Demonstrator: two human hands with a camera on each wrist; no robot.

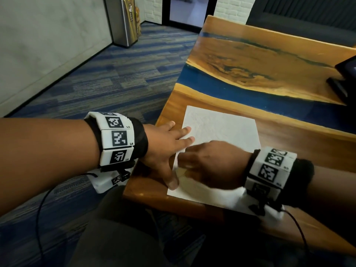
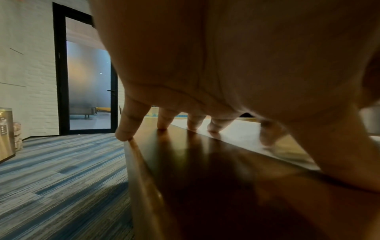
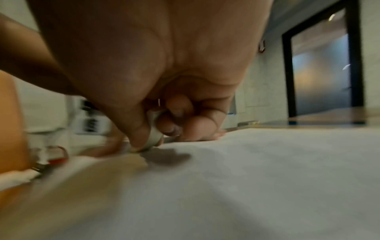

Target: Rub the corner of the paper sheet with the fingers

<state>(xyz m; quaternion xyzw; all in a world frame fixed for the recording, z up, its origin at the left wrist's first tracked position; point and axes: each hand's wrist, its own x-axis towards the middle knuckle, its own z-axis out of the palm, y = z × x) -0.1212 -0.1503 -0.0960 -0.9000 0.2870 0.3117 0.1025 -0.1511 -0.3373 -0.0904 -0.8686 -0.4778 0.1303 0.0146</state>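
White paper sheet (image 1: pixel 221 130) under spread left hand (image 1: pixel 163 145) fingers, edge pinched by right hand (image 1: pixel 208 164) fingers.

The right hand (image 1: pixel 210 166) is motion-blurred in the head view, so its fingertips cannot be read there. In the right wrist view the fingers (image 3: pixel 174 112) curl on sth small and pale (image 3: pixel 153 138), too blurred to name. The paper sheet (image 1: pixel 221 128) is partly hidden under both hands, lower right corner incl. A dark device (image 1: pixel 344 78) is cut off by the right edge. The left thumb (image 2: pixel 333 159) leaves the left wrist view at the right edge.
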